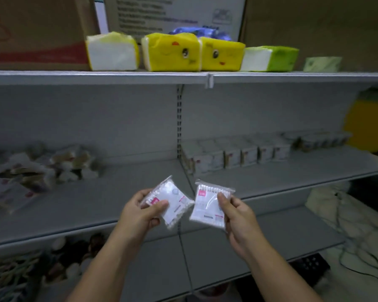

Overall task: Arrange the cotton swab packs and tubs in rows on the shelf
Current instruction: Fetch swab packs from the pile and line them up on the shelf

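Observation:
My left hand (140, 212) pinches a flat clear pack of cotton swabs (172, 201), tilted, in front of the middle shelf (109, 205). My right hand (238, 216) pinches a second swab pack (205, 205) by its right edge, held upright beside the first. A row of white swab tubs (242, 152) stands along the back right of the middle shelf. A loose heap of swab packs (42, 168) lies at the shelf's left, blurred.
Yellow and green tissue packs (170, 52) line the top shelf, with cardboard boxes (35, 29) behind. A slotted upright post (179, 118) splits the shelf bays. Lower shelves hold blurred goods at left; white bags (345, 216) lie on the right.

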